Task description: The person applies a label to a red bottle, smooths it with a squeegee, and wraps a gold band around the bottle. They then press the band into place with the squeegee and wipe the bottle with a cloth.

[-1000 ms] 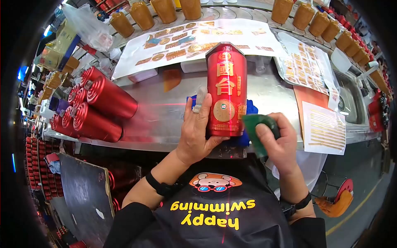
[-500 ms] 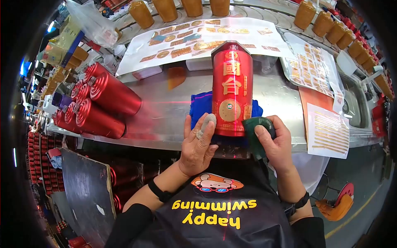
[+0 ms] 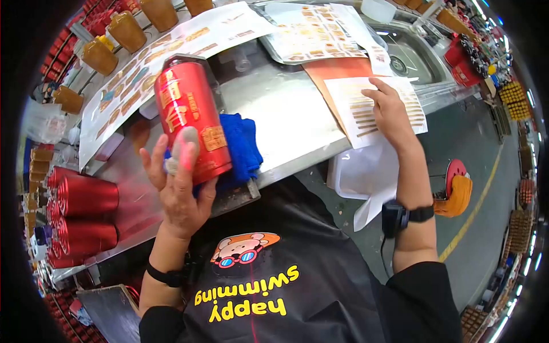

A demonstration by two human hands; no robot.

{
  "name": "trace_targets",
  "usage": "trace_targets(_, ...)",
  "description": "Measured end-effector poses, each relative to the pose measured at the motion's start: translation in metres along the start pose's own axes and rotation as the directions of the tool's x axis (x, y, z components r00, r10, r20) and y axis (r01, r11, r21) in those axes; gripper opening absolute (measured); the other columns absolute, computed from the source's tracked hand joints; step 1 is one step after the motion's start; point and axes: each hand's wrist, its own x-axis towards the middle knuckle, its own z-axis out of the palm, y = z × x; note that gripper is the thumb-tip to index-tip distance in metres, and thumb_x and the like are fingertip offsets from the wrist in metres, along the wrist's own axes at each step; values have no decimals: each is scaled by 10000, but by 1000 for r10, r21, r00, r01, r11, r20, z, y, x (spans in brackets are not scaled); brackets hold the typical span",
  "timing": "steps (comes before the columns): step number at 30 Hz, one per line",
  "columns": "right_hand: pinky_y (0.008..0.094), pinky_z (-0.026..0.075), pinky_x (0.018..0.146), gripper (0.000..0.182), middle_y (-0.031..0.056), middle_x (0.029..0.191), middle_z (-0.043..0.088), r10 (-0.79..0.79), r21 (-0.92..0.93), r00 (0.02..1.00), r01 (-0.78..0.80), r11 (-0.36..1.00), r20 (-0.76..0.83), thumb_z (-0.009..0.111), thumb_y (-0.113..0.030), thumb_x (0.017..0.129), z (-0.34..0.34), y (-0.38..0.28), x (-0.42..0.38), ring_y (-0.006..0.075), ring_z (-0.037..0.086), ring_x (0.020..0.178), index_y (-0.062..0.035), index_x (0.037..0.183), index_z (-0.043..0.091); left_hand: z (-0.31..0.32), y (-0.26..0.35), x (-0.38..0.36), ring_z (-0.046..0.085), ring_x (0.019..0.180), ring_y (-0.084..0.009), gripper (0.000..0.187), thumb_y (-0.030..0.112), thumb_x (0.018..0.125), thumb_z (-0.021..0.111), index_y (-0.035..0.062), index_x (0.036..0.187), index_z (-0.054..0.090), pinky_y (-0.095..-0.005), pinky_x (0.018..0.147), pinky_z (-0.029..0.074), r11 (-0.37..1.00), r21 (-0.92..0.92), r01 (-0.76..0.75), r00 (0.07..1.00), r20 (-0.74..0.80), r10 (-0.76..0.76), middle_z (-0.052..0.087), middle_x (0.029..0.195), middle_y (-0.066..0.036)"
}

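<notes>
A red bottle (image 3: 189,106) with gold lettering and a gold patch lies in a dark cradle, its lower end by a blue cloth (image 3: 243,146). My left hand (image 3: 184,197) is at this lower end, fingers spread against the red surface. Grey covers wrap some of its fingertips. Off to the right, my right hand (image 3: 393,117) reaches over a white sheet of thin gold strips (image 3: 355,106). Its fingers are apart and I see nothing held between them.
Gold sticker sheets (image 3: 314,37) lie on a tray near the sink (image 3: 409,57), and another long sheet (image 3: 231,17) spans the back. Several red bottles (image 3: 88,194) lie stacked at left. Brown jars (image 3: 126,31) line the far side. A white bin (image 3: 366,177) sits below the table edge.
My view has turned to the right. My right hand has left the bottle and moved over the strip sheet; the green scraper it held is out of sight. My left hand stays at the bottle.
</notes>
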Motion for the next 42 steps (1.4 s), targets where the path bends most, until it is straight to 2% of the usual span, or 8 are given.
trace_targets(4,398,442,1019,274,159,1252,623,-89,-128,989,104,986,117,550,64,852,-36,31,-10,336,562,1179,-14,1054,719,2,-4,-12,356,1421,-415,670,220,920,666,19,1486,367,-555,1192,147,997,-14,82,997,1,-82,443,1493,-215)
trace_targets(12,420,453,987,232,160,1172,621,-126,-81,991,123,989,-36,631,73,759,-31,1,-74,371,544,1149,-13,963,700,8,-1,-14,319,1464,-377,647,260,982,599,12,1505,309,-543,1199,135,987,-84,135,991,-10,-137,387,1550,-208)
trace_targets(15,419,447,987,217,149,1187,614,-68,46,995,71,996,-71,665,45,771,-31,0,-75,356,536,1161,-23,974,703,8,-1,-15,310,1468,-374,645,251,987,594,14,1507,295,-534,1202,134,987,-83,139,990,-5,-140,381,1552,-211)
trace_targets(27,442,408,998,93,151,1187,597,-100,-44,988,96,994,-120,720,-34,793,-20,-4,-70,359,513,1154,-34,878,684,11,3,-29,312,1466,-346,656,184,979,612,0,1518,287,-462,1202,192,931,-206,302,951,-1,-309,343,1569,-213)
trace_targets(31,415,397,1000,50,169,1189,597,-35,106,997,42,994,-65,702,-49,828,-38,-29,-62,355,517,1155,-22,839,661,-2,-3,-23,354,1443,-358,657,192,946,655,4,1501,358,-493,1202,188,970,-26,241,970,-2,-242,418,1526,-202)
trace_targets(32,412,393,1005,51,169,1197,598,-46,123,998,51,991,-43,697,-54,835,-43,-41,-58,350,516,1158,-19,834,659,-4,-4,-18,422,1389,-415,631,204,863,744,20,1416,500,-561,1188,185,983,65,173,985,-40,-170,567,1396,-167)
trace_targets(36,423,377,1014,35,179,1240,591,-158,277,986,140,951,46,685,-48,844,-44,-93,-35,337,508,1177,-22,837,663,-15,3,5,487,1347,-392,575,178,769,795,93,1308,613,-651,1176,132,992,123,-11,999,-35,16,681,1255,-91)
trace_targets(42,412,372,1002,52,160,1235,557,-391,540,913,270,797,120,706,-38,824,-31,-172,-13,330,494,1179,-32,838,656,-7,-2,-22,386,1408,-400,622,411,909,668,80,1416,524,-583,1182,124,966,-102,236,968,-65,-243,595,1369,-141)
